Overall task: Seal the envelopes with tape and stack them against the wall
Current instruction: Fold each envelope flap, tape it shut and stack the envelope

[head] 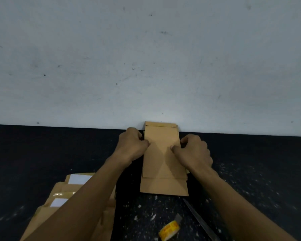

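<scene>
A stack of brown envelopes lies on the black table, its far end touching the wall. The top envelope has a strip of tape across its far flap. My left hand grips the top envelope's left edge with curled fingers, thumb on top. At the right edge my right hand pinches the same envelope. A second pile of brown envelopes, some with white labels, lies at the near left, partly hidden by my left forearm. A yellow tape roll sits near the front edge.
A long thin blade or ruler lies diagonally right of the tape roll. The black table is speckled with white scraps. The pale wall rises directly behind the stack.
</scene>
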A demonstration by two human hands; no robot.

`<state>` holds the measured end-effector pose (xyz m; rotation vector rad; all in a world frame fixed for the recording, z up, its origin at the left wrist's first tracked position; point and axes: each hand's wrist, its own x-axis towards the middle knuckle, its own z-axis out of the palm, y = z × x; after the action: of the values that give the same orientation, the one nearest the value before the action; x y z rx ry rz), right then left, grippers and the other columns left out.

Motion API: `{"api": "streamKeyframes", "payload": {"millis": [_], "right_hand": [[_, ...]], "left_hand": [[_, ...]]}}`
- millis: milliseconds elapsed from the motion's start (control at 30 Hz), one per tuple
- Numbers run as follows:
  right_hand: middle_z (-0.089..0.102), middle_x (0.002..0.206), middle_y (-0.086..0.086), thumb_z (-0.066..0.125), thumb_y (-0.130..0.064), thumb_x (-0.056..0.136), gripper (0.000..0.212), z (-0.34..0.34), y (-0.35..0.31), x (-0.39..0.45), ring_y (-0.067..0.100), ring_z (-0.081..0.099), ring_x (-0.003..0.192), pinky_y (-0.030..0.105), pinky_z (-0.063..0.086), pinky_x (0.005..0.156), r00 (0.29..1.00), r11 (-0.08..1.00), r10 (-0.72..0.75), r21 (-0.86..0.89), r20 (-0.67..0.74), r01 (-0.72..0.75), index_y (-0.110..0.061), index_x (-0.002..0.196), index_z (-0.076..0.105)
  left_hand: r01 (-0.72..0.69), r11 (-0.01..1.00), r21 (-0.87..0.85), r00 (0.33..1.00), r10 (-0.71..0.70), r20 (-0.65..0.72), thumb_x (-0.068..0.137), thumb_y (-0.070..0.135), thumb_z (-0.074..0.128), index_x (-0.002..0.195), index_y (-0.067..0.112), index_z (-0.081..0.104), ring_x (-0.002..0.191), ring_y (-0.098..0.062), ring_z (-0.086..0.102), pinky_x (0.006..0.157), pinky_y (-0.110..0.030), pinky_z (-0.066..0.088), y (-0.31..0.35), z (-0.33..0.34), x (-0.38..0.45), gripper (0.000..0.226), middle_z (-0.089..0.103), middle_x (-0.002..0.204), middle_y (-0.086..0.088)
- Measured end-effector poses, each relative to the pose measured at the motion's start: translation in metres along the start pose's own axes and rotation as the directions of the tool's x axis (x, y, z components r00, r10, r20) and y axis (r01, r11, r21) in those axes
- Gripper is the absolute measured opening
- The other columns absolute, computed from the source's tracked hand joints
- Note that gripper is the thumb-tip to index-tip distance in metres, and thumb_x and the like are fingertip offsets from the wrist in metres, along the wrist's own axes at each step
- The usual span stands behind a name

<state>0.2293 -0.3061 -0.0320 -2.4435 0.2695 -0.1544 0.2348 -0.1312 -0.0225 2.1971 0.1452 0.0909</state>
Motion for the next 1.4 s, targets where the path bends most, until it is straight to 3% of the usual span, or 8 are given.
{"api": "streamKeyframes", "payload": {"millis": [167, 433, 633, 733, 867, 1067, 1200, 1400], "right_hand": [[0.065, 0.079, -0.006, 0.078, -0.032, 0.083, 0.021, -0.016, -0.011, -0.045, 0.011, 0.064, 0.077, 0.032, 0.055, 0.071, 0.977, 0.966, -0.214, 0.148, -0.006, 0.213, -0.024, 0.1, 0.069], [0.066, 0.067, -0.01, 0.078, -0.029, 0.083, 0.006, -0.011, -0.029, -0.156, 0.004, 0.061, 0.063, 0.026, 0.056, 0.062, 0.897, 0.88, -0.432, 0.262, 0.091, 0.397, -0.026, 0.082, 0.072], [0.065, 0.064, -0.012, 0.08, -0.029, 0.08, 0.012, 0.003, -0.022, -0.207, 0.003, 0.061, 0.063, 0.023, 0.053, 0.057, 0.894, 0.88, -0.434, 0.268, 0.113, 0.393, -0.028, 0.074, 0.07], [0.066, 0.065, -0.01, 0.08, -0.027, 0.081, 0.012, 0.004, -0.017, -0.222, 0.005, 0.06, 0.062, 0.023, 0.052, 0.056, 0.9, 0.887, -0.415, 0.279, 0.134, 0.368, -0.027, 0.073, 0.07], [0.066, 0.063, -0.008, 0.081, -0.021, 0.079, 0.013, 0.003, -0.011, -0.24, 0.003, 0.059, 0.06, 0.017, 0.047, 0.054, 0.904, 0.886, -0.405, 0.302, 0.135, 0.352, -0.026, 0.073, 0.071], [0.066, 0.064, -0.008, 0.081, -0.019, 0.08, 0.013, -0.005, -0.009, -0.257, -0.001, 0.058, 0.061, 0.016, 0.049, 0.056, 0.913, 0.886, -0.383, 0.335, 0.139, 0.32, -0.025, 0.074, 0.072], [0.067, 0.066, -0.009, 0.081, -0.018, 0.08, 0.013, -0.012, -0.017, -0.259, 0.001, 0.06, 0.064, 0.019, 0.052, 0.061, 0.909, 0.877, -0.395, 0.347, 0.132, 0.331, -0.026, 0.074, 0.072], [0.069, 0.094, -0.017, 0.076, -0.019, 0.085, 0.02, -0.041, -0.041, -0.25, -0.007, 0.061, 0.092, 0.01, 0.049, 0.073, 0.874, 0.808, -0.485, 0.391, 0.019, 0.44, -0.033, 0.098, 0.071]], "left_hand": [[-0.07, 0.997, -0.011, 0.995, 0.069, -0.068, 0.089, 0.026, 0.073, 0.109, 0.01, 0.07, 0.074, -0.01, 0.063, 0.063, -0.019, 0.048, 0.004, -0.03, -0.041, 0.026, 0.07, 0.092, -0.003], [-0.137, 0.983, 0.124, 0.972, 0.157, -0.175, 0.085, 0.023, 0.076, 0.092, 0.018, 0.073, 0.072, -0.003, 0.063, 0.057, -0.007, 0.045, -0.015, -0.091, -0.149, 0.009, 0.069, 0.078, 0.007], [0.198, 0.925, 0.325, 0.967, -0.13, -0.221, 0.079, 0.046, 0.078, 0.115, 0.02, 0.063, 0.088, -0.008, 0.059, 0.073, -0.024, 0.05, -0.07, -0.11, -0.208, 0.048, 0.062, 0.107, 0.001], [0.333, 0.864, 0.377, 0.938, -0.265, -0.223, 0.058, 0.068, 0.076, 0.095, 0.023, 0.061, 0.084, -0.015, 0.06, 0.073, -0.036, 0.056, -0.086, -0.111, -0.226, 0.061, 0.062, 0.099, -0.001], [0.347, 0.899, 0.267, 0.925, -0.28, -0.258, 0.06, 0.053, 0.088, 0.089, 0.024, 0.052, 0.08, -0.014, 0.058, 0.073, -0.038, 0.056, -0.088, -0.111, -0.243, 0.055, 0.058, 0.09, 0.004], [0.322, 0.944, 0.078, 0.916, -0.289, -0.279, 0.059, 0.03, 0.095, 0.117, 0.016, 0.06, 0.096, -0.022, 0.061, 0.078, -0.037, 0.052, -0.096, -0.113, -0.243, 0.07, 0.061, 0.101, 0.0], [0.179, 0.983, -0.025, 0.943, -0.179, -0.281, 0.074, 0.015, 0.085, 0.097, 0.01, 0.072, 0.088, -0.019, 0.066, 0.065, -0.023, 0.046, -0.095, -0.117, -0.246, 0.027, 0.07, 0.09, 0.0], [-0.018, 0.944, -0.33, 0.999, 0.003, -0.044, 0.08, 0.011, 0.078, 0.098, 0.011, 0.071, 0.082, -0.017, 0.075, 0.078, -0.036, 0.059, -0.06, -0.133, -0.269, 0.019, 0.078, 0.088, -0.002]]}}
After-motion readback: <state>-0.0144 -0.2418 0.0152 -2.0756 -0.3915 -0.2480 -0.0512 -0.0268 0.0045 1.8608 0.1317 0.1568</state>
